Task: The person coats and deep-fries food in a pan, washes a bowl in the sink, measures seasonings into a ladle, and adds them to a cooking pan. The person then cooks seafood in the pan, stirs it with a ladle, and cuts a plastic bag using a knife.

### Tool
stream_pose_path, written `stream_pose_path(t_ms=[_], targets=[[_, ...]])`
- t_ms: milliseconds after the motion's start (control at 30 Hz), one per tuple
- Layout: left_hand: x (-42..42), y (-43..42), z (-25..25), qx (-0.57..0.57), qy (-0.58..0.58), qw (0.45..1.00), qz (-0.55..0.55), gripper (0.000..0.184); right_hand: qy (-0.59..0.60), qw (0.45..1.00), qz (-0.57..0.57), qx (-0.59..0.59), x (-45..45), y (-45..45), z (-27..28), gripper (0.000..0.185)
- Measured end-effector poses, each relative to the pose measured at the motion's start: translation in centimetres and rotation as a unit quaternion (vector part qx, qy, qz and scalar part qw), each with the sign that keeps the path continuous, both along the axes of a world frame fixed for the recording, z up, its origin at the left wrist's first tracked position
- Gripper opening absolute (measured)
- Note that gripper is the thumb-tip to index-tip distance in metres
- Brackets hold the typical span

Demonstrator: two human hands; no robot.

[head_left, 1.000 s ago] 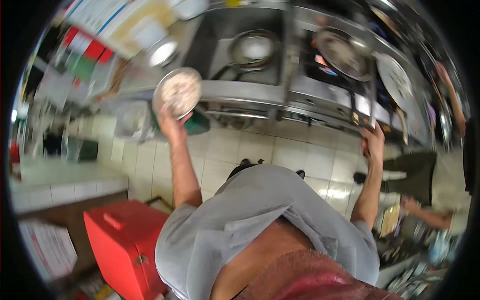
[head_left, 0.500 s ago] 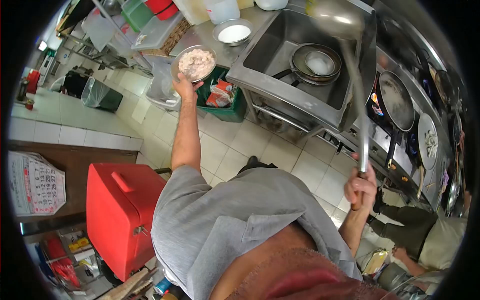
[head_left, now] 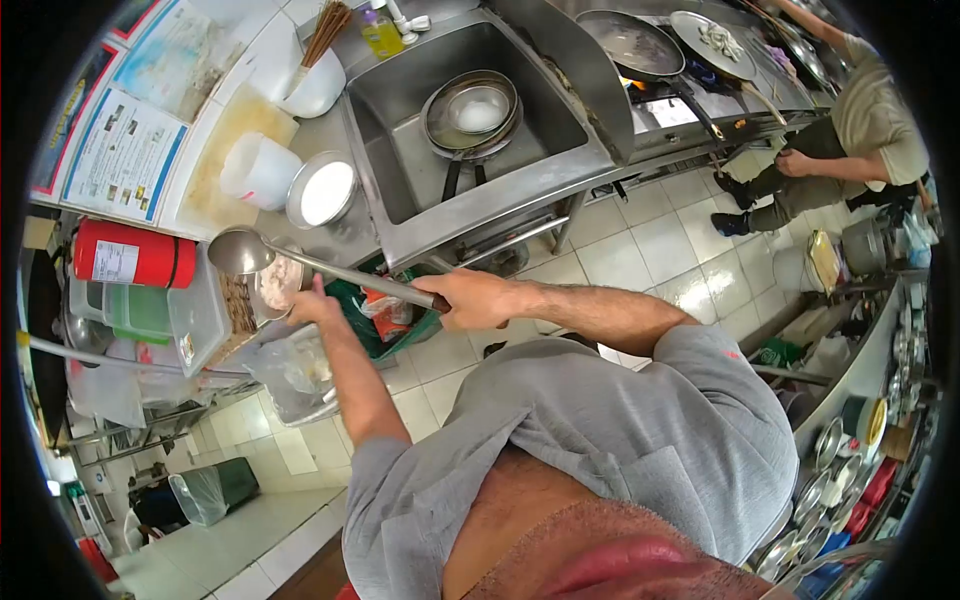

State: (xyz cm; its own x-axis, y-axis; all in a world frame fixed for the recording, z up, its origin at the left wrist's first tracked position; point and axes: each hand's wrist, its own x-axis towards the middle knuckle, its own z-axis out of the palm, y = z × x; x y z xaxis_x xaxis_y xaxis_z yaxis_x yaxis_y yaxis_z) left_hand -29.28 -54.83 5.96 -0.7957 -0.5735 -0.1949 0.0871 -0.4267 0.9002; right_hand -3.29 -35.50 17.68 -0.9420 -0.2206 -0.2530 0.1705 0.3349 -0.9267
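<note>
My left hand (head_left: 318, 306) is closed on the rim of a metal bowl of pale pinkish food (head_left: 279, 283), beside the counter's edge. My right hand (head_left: 478, 299) grips the dark handle of a long metal ladle (head_left: 240, 251), whose shaft slants leftward. The ladle's head hangs just left of the bowl of food and partly overlaps it in view. Near both stands a metal bowl with white contents (head_left: 327, 192), next to a white plastic container (head_left: 259, 171).
A sink (head_left: 401, 187) holds stacked pans (head_left: 472, 114). Farther right, a pan (head_left: 630, 44) and a plate (head_left: 714, 45) sit over the stove. Another person (head_left: 845, 150) stands at the right. A green bin (head_left: 414, 338) is below the counter.
The view has turned left. My right hand has brought the ladle from the stove side across to the bowl of food. My left hand still holds that bowl, now nearer the plastic tubs.
</note>
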Motion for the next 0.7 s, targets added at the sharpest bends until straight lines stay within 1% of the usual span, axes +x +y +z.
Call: stream_pose_path(t_ms=[67, 100, 133, 167, 200, 233, 267, 300, 333, 367, 400, 433, 467, 500, 533, 600, 667, 700], targets=[[-1.3, -1.4, -1.8, 0.058, -0.037, 0.992, -0.104, 0.045, 0.081, 0.993, -0.013, 0.089, -2.1, -2.3, -1.6, 0.037], [-1.0, -1.9, -1.6, 0.013, -0.072, 0.991, -0.112, 0.045, 0.088, 0.99, -0.025, 0.107, -2.4, -2.8, -0.8, 0.037], [-1.1, -2.7, -1.4, -0.032, -0.11, 0.988, -0.106, 0.045, 0.085, 0.986, -0.035, 0.139, -3.0, -3.3, -1.3, 0.04], [-2.1, -4.6, -2.7, -0.049, -0.085, 0.988, -0.12, 0.043, 0.109, 0.982, -0.046, 0.146, -3.2, -3.6, -2.0, 0.044], [-2.6, -5.9, -2.7, -0.08, -0.074, 0.986, -0.127, 0.036, 0.068, 0.981, -0.032, 0.18, -3.4, -3.8, -1.1, 0.048], [-2.6, -6.8, -1.8, -0.048, -0.045, 0.987, -0.144, 0.03, 0.051, 0.982, -0.048, 0.175, -3.5, -4.0, -1.3, 0.049], [-3.7, -8.3, -2.9, -0.015, -0.016, 0.984, -0.174, 0.024, 0.044, 0.981, -0.061, 0.178, -3.6, -4.2, -0.9, 0.052], [-4.0, -9.0, -2.9, 0.0, -0.01, 0.983, -0.186, 0.024, 0.018, 0.978, -0.063, 0.2, -3.3, -4.7, -0.1, 0.05], [-4.1, -9.1, -3.1, 0.015, 0.002, 0.982, -0.189, 0.028, 0.02, 0.978, -0.043, 0.204, -3.4, -4.9, -0.1, 0.05], [-3.9, -9.0, -2.6, 0.048, 0.021, 0.975, -0.214, 0.032, 0.016, 0.974, -0.052, 0.219, -3.7, -5.1, 0.0, 0.051], [-3.8, -8.7, -2.6, 0.048, 0.025, 0.977, -0.205, 0.033, 0.012, 0.97, -0.062, 0.234, -4.0, -5.2, 0.0, 0.052], [-3.7, -8.4, -2.6, 0.055, 0.025, 0.978, -0.199, 0.034, 0.034, 0.964, -0.061, 0.256, -4.2, -5.4, -0.5, 0.054], [-3.5, -8.1, -2.5, 0.063, 0.025, 0.979, -0.194, 0.035, 0.034, 0.964, -0.053, 0.257, -4.5, -5.7, -0.7, 0.054], [-3.3, -7.9, -2.2, 0.064, 0.023, 0.98, -0.188, 0.035, 0.048, 0.958, -0.047, 0.28, -4.7, -5.9, -0.8, 0.054], [-3.1, -7.8, -1.9, 0.055, 0.043, 0.979, -0.192, 0.039, 0.063, 0.949, -0.042, 0.305, -4.9, -6.3, -0.9, 0.054], [-2.8, -7.6, -1.6, 0.047, 0.061, 0.978, -0.194, 0.042, 0.052, 0.949, -0.021, 0.31, -5.1, -6.8, -0.3, 0.054], [-2.5, -7.6, -1.6, 0.001, 0.105, 0.97, -0.219, 0.05, 0.04, 0.948, -0.001, 0.314, -4.9, -7.2, 0.2, 0.055], [-2.5, -7.6, -1.8, -0.026, 0.093, 0.972, -0.215, 0.054, 0.036, 0.951, 0.0, 0.308, -4.5, -7.3, 0.4, 0.055]])
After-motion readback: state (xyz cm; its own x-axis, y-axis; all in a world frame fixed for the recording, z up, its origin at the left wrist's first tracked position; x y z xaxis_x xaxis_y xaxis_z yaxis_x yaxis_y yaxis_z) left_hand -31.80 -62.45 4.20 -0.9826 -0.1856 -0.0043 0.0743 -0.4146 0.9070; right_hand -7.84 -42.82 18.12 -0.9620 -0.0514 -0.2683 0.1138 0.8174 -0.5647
